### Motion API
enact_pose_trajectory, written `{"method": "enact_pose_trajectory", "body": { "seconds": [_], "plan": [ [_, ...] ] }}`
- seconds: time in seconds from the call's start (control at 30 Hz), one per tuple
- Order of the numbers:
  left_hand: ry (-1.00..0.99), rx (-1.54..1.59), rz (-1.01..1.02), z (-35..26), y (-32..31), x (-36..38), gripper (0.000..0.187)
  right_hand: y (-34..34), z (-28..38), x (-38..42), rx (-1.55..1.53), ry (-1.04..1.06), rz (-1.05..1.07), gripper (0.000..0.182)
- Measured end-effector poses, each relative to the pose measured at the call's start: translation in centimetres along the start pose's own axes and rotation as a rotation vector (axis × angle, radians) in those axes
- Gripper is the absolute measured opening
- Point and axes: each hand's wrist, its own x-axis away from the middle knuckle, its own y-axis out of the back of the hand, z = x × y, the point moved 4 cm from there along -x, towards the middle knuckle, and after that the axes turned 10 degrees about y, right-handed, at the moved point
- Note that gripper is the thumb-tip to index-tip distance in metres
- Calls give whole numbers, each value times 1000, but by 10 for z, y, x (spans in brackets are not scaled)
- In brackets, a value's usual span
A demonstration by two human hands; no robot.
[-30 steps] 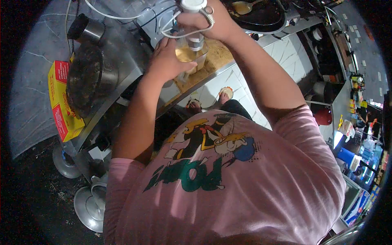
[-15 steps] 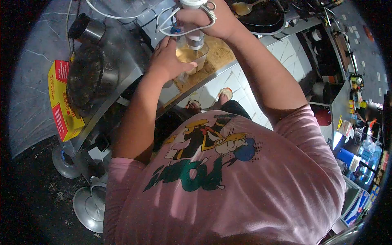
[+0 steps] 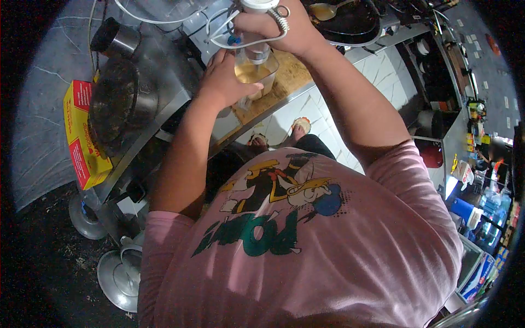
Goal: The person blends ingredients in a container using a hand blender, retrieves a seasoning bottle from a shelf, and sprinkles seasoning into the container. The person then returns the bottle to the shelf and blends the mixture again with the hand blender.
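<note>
Gripping a white stick blender (image 3: 259, 5), the right hand (image 3: 276, 33) is closed around its body, with the fingers curled. A white cord (image 3: 219, 43) (partly coiled) loops across the near side of this hand. The blender's lower end points down into a clear container (image 3: 272, 64), which holds a pale yellow liquid (image 3: 247, 71); the depth of the tip cannot be told. The left hand (image 3: 220, 82) is partly open and cupped against the container's left side, its thumb reaching over the near side; the fingertips are partly hidden. The container stands on the brown tabletop (image 3: 292, 76), near its edge.

To the right of the hands, a dark frying pan (image 3: 355, 26) bears a ladle (image 3: 326, 11) with yellowish contents in its bowl. To the left, well apart from the container, a large dark pot (image 3: 114, 104) stands on a grey metal surface (image 3: 170, 82), with a smaller metal pot (image 3: 123, 41) above it in the view. A yellow and red box (image 3: 85, 136) lies just beside the large pot, along its outer side.
</note>
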Motion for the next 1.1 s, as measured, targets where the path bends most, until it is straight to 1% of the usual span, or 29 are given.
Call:
{"method": "enact_pose_trajectory", "body": {
  "seconds": [0.07,0.2,0.3,0.37,0.4,0.47,0.5,0.57,0.6,0.67,0.7,0.77,0.8,0.83,0.87,0.9,0.93,0.97,1.0,1.03,1.07,1.1],
  "plan": [
    [-16,25,-7,1,-1,0,114,-2,1,-1,25,30,-4,33],
    [-20,-6,1,3,-3,-2,115,-8,-2,0,13,13,-24,31],
    [-3,0,18,5,-4,-2,116,-10,-9,-2,39,38,-33,29],
    [-28,19,-5,4,-3,-2,114,-12,-11,-3,36,91,-17,28],
    [-29,19,-5,4,-3,-2,114,-13,-11,-3,36,90,-18,28],
    [-11,11,19,2,-2,-2,110,-15,-16,-2,-6,7,-10,29],
    [-11,10,19,1,0,-2,110,-16,-17,-2,-6,7,-10,29],
    [64,-54,120,-2,1,-2,106,-20,-17,-2,54,44,-21,30],
    [62,-55,120,-5,6,-1,106,-22,-16,-1,54,44,-22,30],
    [127,-29,198,-9,9,1,104,-26,-17,1,-21,10,-29,30],
    [127,-30,198,-5,2,2,104,-29,-18,2,-21,10,-29,30],
    [38,156,-22,0,-6,4,106,-37,-22,2,-106,25,-15,29],
    [40,156,-24,-3,-3,7,106,-43,-30,1,2,113,7,23],
    [69,268,-21,-7,-2,14,112,-50,-41,2,-1,116,7,23],
    [95,380,-17,-8,0,19,118,-58,-50,1,102,10,85,34],
    [95,378,-19,-7,-1,25,118,-62,-59,2,206,-96,163,47],
    [121,447,-49,-2,-5,31,118,-65,-62,7,236,-103,176,56],
    [147,518,-79,4,-15,35,119,-69,-65,9,236,-102,177,56],
    [164,537,-116,26,-41,35,117,-77,-73,14,200,-191,211,58],
    [164,539,-119,34,-48,36,117,-83,-79,16,165,-278,246,60],
    [169,594,-94,37,-52,37,120,-84,-76,11,185,-262,265,74],
    [172,649,-68,41,-55,38,122,-81,-72,5,188,-257,266,74]
  ]
}}
